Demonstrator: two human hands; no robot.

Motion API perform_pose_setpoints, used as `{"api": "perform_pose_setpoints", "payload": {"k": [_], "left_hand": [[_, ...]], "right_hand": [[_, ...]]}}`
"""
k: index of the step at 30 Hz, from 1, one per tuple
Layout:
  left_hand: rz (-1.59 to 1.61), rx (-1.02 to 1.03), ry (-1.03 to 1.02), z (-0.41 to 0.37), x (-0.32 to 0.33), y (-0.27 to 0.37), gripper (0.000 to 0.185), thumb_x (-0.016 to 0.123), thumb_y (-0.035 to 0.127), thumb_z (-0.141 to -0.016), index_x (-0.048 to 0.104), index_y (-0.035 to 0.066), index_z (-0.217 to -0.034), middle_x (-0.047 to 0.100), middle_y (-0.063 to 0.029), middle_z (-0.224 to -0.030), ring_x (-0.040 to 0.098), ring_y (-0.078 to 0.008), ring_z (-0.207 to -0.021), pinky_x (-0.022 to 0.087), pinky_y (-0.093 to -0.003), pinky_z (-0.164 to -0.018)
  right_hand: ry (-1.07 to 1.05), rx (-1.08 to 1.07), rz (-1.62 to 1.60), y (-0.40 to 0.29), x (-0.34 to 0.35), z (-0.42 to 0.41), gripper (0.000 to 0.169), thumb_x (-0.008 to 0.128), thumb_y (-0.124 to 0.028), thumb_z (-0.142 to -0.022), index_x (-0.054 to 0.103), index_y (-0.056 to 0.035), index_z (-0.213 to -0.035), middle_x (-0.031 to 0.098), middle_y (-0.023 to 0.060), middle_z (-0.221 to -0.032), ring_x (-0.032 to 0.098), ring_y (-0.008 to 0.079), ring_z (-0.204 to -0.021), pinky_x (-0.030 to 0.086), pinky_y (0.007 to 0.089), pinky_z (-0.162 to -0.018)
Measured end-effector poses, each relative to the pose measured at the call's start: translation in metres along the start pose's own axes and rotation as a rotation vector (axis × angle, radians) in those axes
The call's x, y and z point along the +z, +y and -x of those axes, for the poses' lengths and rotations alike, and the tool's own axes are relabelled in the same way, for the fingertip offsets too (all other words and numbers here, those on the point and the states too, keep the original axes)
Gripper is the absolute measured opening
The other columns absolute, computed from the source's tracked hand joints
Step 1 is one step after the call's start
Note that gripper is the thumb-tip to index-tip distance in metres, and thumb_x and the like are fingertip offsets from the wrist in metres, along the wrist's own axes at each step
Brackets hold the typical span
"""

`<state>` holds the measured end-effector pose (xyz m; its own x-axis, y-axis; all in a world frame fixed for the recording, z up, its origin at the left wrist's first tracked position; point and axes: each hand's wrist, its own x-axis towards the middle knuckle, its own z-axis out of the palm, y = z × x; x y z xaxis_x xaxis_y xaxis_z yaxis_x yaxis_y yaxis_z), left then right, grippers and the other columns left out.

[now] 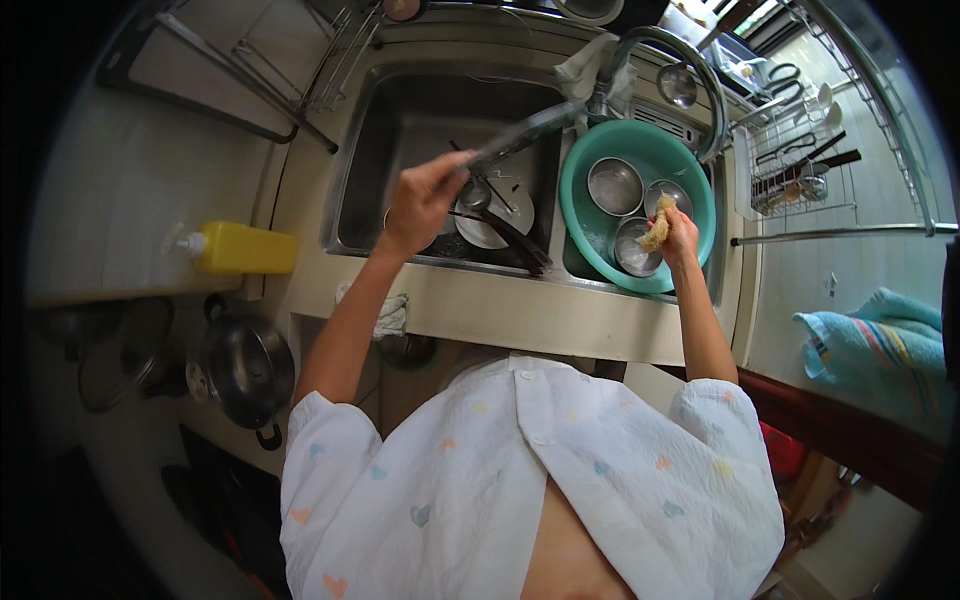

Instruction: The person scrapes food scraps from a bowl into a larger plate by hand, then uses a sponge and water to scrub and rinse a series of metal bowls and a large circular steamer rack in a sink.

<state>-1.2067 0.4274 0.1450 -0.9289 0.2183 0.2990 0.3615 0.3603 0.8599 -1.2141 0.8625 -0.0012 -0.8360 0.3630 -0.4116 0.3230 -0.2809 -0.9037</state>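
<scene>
My left hand (427, 202) grips one end of a long, flat, blurred grey utensil (525, 135), perhaps a knife or spatula, which slants up over the steel sink (397, 112) towards the tap. Beneath it, a white plate (517, 217), a ladle (475, 195) and dark-handled utensils (514, 240) lie in that basin. Held in my right hand (680, 236) is a tan, fibrous scrubber (658, 225), above a green plastic basin (574, 217). Inside this basin stand several round metal bowls (615, 186). Whether the scrubber touches a bowl, I cannot tell.
A curved metal faucet (675, 37) arches over the green basin. At left lies a yellow bottle (247, 247), with a black pan (247, 367) lower down. On the right are a wire utensil rack (806, 172) and a blue towel (877, 337). A cloth (391, 316) lies by the counter's front edge.
</scene>
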Motion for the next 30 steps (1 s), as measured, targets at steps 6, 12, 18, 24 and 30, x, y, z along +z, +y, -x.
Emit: {"api": "perform_pose_setpoints", "payload": {"k": [6, 12, 18, 24, 30], "left_hand": [[-0.414, 0.697, -0.297, 0.017, 0.075, 0.009, 0.035, 0.060, 0.007, -0.078, 0.061, 0.007, -0.113, 0.061, -0.0085, -0.118, 0.059, -0.0270, -0.109, 0.049, -0.0377, -0.092], [-0.403, 0.589, -0.574, 0.015, 0.125, 0.012, 0.052, 0.057, 0.023, -0.085, 0.044, 0.008, -0.133, 0.041, -0.0086, -0.141, 0.039, -0.0257, -0.130, 0.032, -0.0448, -0.107], [-0.418, 0.072, -0.565, -0.006, 0.171, -0.024, 0.073, 0.036, 0.056, -0.091, 0.023, 0.007, -0.145, 0.018, -0.0087, -0.152, 0.013, -0.0231, -0.141, 0.008, -0.0492, -0.112], [-0.639, 0.180, -0.243, -0.078, 0.194, -0.056, 0.049, 0.044, 0.017, -0.089, 0.037, 0.001, -0.135, 0.029, -0.0130, -0.146, 0.027, -0.0280, -0.135, 0.026, -0.0528, -0.106], [-0.717, 0.152, -0.101, -0.139, 0.202, -0.089, 0.043, 0.047, 0.006, -0.082, 0.048, 0.000, -0.124, 0.046, -0.0149, -0.131, 0.044, -0.0310, -0.120, 0.038, -0.0447, -0.098]], "right_hand": [[-0.283, 0.202, -0.306, -0.042, 0.042, 0.046, 0.051, 0.053, -0.048, -0.089, 0.056, -0.0021, -0.110, 0.063, 0.0073, -0.095, 0.065, 0.0194, -0.079, 0.055, 0.0305, -0.066], [-0.156, 0.005, -0.146, -0.050, 0.031, 0.050, 0.020, 0.055, -0.005, -0.088, 0.055, 0.0024, -0.107, 0.065, 0.0094, -0.092, 0.064, 0.0161, -0.075, 0.055, 0.0298, -0.067], [-0.138, -0.130, -0.167, -0.055, -0.008, 0.047, 0.021, 0.056, -0.003, -0.087, 0.055, 0.0022, -0.107, 0.065, 0.0076, -0.091, 0.063, 0.0137, -0.074, 0.052, 0.0261, -0.067], [0.029, -0.208, -0.172, -0.064, -0.055, 0.055, 0.016, 0.057, -0.005, -0.088, 0.058, 0.0005, -0.103, 0.065, 0.0075, -0.090, 0.063, 0.0130, -0.075, 0.052, 0.0262, -0.067], [0.022, -0.198, -0.236, -0.072, -0.069, 0.059, 0.008, 0.059, -0.008, -0.089, 0.060, -0.0043, -0.097, 0.065, 0.0024, -0.085, 0.061, 0.0088, -0.073, 0.051, 0.0216, -0.066]]}}
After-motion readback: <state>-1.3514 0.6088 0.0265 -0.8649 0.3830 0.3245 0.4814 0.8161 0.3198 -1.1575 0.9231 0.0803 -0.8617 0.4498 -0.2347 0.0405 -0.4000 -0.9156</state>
